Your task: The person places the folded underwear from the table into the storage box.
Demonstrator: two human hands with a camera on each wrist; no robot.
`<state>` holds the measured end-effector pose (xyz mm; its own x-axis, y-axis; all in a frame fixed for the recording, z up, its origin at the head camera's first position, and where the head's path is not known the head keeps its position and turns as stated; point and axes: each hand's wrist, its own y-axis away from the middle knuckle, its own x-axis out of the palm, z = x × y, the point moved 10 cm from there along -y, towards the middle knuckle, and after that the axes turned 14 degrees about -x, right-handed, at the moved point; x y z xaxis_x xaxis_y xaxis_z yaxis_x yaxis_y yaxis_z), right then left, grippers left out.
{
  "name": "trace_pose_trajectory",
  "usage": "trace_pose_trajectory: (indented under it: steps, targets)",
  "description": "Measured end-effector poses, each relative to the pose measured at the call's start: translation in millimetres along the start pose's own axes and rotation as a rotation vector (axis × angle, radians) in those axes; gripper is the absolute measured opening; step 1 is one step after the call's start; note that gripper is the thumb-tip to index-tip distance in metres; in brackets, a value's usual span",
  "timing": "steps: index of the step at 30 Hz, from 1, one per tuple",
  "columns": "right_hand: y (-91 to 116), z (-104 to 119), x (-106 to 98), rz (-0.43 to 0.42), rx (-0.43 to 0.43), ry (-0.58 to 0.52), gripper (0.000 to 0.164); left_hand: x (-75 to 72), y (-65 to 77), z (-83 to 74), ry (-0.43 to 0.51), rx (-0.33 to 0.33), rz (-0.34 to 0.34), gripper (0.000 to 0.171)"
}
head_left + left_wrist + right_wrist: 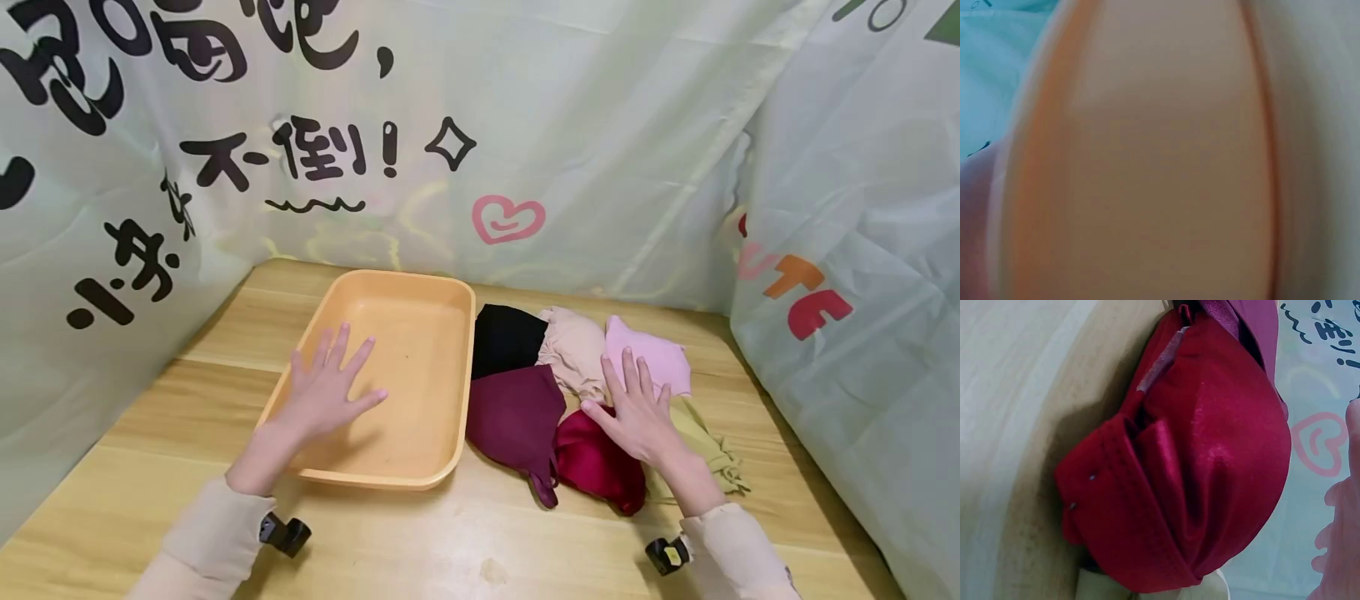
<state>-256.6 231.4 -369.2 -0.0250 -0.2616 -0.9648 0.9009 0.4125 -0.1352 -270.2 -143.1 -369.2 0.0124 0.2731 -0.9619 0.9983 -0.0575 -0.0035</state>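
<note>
My left hand, fingers spread, is over the left part of a shallow orange plastic tray and holds nothing. The tray's floor and side walls fill the blurred left wrist view. With its fingers spread too, my right hand hovers over a group of folded bras and grips none of them. Closest to it is a shiny dark red bra, whose rounded cup and folded band show in the right wrist view. Around it lie a plum bra, a black piece, a beige one, a pink one and a yellow-green one, partly hidden.
The wooden table carries the tray at left and the garments against its right side. Pale cloth curtains with printed lettering and a pink heart enclose the back and both sides. Small black cameras are strapped at both wrists.
</note>
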Motion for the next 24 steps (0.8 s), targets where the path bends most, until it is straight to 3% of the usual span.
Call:
trace_pose_trajectory:
  steps: [7,11,15,21,24]
  targets:
    - [-3,-1,-1,-0.013,0.003,-0.031,0.079,-29.9,1.1,36.6,0.050,-0.062,0.029,0.082]
    - [-4,-2,0,-0.015,0.005,-0.074,0.078,-35.3,1.4,62.6,0.131,-0.086,0.060,0.084]
    - [-7,-2,0,-0.021,-0.002,-0.115,0.077,-30.5,-1.4,79.8,0.248,-0.050,0.106,0.082]
    - [-15,1,-3,-0.053,-0.052,-0.165,0.074,-12.6,-11.0,90.6,0.463,0.009,0.202,0.076]
    - [-24,4,-2,-0.043,-0.069,-0.218,0.070,-5.1,-16.5,94.5,0.542,0.007,0.237,0.073]
